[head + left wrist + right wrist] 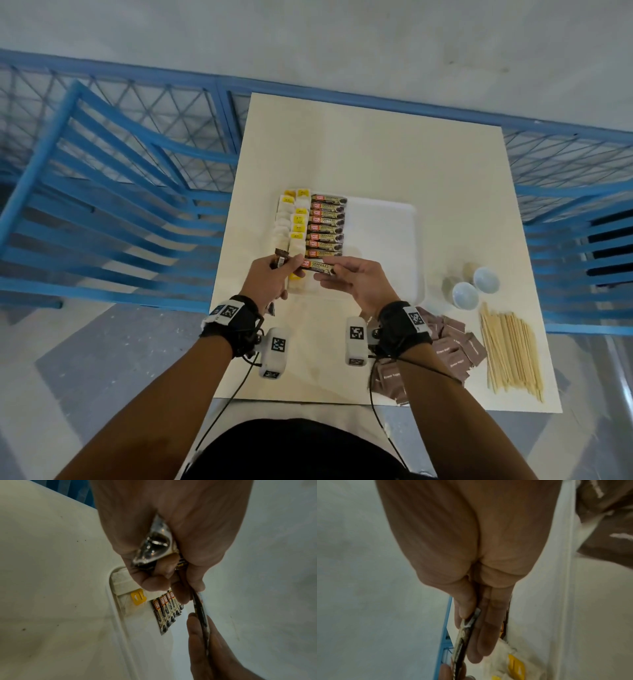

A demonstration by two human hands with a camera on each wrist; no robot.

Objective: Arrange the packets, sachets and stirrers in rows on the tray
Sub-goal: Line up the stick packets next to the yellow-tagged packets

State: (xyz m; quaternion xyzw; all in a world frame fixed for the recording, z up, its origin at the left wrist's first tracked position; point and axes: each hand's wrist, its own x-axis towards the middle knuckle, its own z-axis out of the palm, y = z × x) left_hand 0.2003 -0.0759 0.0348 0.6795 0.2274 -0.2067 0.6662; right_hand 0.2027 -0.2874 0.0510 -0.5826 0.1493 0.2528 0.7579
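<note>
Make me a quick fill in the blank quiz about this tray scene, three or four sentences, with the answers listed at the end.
1. Both hands hold one coffee stick above the ____ end of the tray.
2. The left hand also grips ____ sticks in its palm.
3. The stirrers lie on the table, to the ____ of the tray.
4. The tea bags carry ____ tags.

Missing words: near; spare; right; yellow
</note>
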